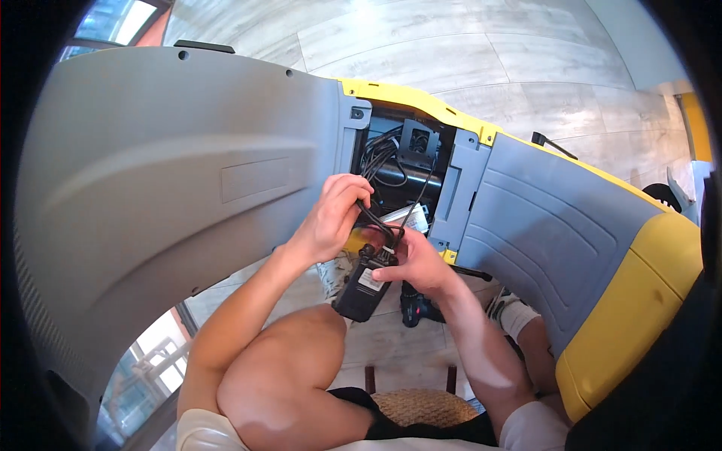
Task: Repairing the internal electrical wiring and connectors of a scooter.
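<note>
A black box-shaped module (359,295) with a white label (370,279) hangs tilted below an open compartment in a grey and yellow machine. My right hand (421,261) grips it near its upper end, thumb on the label's edge. Black cables (370,218) run from its upper end into the compartment. Closed around these cables, just above the module, is my left hand (331,218); its fingertips are partly hidden. Inside the compartment sit a bundle of black wires (378,154) and a grey bracket (418,141). A white-labelled part (414,218) shows behind my hands.
A broad grey panel (173,173) curves away on the left, and a grey-blue panel (545,218) with a yellow end (624,308) on the right. The yellow frame edge (410,96) borders the compartment. A woven stool seat (425,406) is below me; another person's leg (532,342) is at right.
</note>
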### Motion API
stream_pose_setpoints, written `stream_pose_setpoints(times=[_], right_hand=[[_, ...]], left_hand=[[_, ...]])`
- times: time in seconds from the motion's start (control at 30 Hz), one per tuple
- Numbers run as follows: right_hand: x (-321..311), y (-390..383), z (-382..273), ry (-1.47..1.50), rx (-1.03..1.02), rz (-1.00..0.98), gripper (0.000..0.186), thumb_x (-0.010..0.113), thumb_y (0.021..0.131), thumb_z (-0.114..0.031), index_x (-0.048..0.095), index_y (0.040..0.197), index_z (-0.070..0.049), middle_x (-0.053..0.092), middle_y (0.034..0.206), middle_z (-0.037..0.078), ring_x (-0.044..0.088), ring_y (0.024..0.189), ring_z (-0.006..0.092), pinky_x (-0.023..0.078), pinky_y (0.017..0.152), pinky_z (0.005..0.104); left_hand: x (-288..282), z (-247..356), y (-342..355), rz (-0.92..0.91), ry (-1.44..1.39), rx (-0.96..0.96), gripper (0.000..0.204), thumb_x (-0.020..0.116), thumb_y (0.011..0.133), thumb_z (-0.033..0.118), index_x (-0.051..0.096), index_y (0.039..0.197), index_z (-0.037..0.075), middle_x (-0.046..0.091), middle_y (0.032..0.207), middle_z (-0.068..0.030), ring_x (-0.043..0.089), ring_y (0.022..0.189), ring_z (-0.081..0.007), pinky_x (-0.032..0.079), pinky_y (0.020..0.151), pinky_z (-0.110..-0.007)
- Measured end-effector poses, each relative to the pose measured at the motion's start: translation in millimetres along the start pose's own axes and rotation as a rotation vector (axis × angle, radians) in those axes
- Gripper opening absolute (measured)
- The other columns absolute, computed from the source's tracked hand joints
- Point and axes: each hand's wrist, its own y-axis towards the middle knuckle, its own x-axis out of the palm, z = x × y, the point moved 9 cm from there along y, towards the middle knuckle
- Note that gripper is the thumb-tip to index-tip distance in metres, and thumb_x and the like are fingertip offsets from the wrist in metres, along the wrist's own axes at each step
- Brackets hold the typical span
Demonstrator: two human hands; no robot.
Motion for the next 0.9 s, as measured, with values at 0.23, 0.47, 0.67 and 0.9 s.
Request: stream_pose_setpoints(times=[0.23, 0.47, 0.67, 0.9], right_hand=[[4.0, -6.2, -28.5, -0.069, -0.121, 0.064, 0.057, 0.086, 0.069, -0.003, 0.058, 0.119, -0.002, 0.059, 0.117, 0.004, 0.057, 0.107, 0.0133, 0.048, 0.097, 0.0320], [-9.4, 4.6, -19.2, -0.118, -0.163, 0.375, 0.079, 0.086, 0.066, -0.002, 0.050, 0.135, -0.008, 0.059, 0.115, 0.005, 0.057, 0.107, 0.0152, 0.048, 0.097, 0.0335], [-33.1, -2.9, -37.7, 0.191, -0.347, 0.456, 0.075, 0.079, 0.072, 0.010, 0.044, 0.137, 0.000, 0.060, 0.121, 0.008, 0.058, 0.113, 0.0170, 0.048, 0.102, 0.0341], [-42.9, -17.1, -72.0, -0.257, -0.443, 0.632, 0.067, 0.072, 0.079, 0.009, 0.042, 0.139, 0.004, 0.061, 0.124, 0.012, 0.058, 0.115, 0.0190, 0.045, 0.103, 0.0331]], left_hand=[[-7.6, 0.0, -1.0, -0.025, -0.328, -0.265, 0.024, 0.050, 0.095, 0.002, 0.061, 0.116, 0.003, 0.057, 0.132, -0.0139, 0.054, 0.122, -0.0298, 0.042, 0.104, -0.039], [-46.2, 21.8, 45.5, 0.126, 0.071, -0.084, 0.021, 0.055, 0.095, 0.008, 0.070, 0.106, 0.000, 0.072, 0.108, -0.0141, 0.065, 0.107, -0.0304, 0.049, 0.095, -0.039], [2.9, -1.7, 100.4, 0.016, 0.227, -0.118, 0.021, 0.063, 0.091, 0.010, 0.070, 0.108, 0.000, 0.070, 0.107, -0.0194, 0.065, 0.101, -0.0379, 0.053, 0.087, -0.043], [38.1, -27.5, 120.2, -0.376, 0.516, -0.214, 0.020, 0.059, 0.089, 0.009, 0.068, 0.099, -0.006, 0.069, 0.093, -0.0265, 0.068, 0.093, -0.0421, 0.055, 0.082, -0.049]])
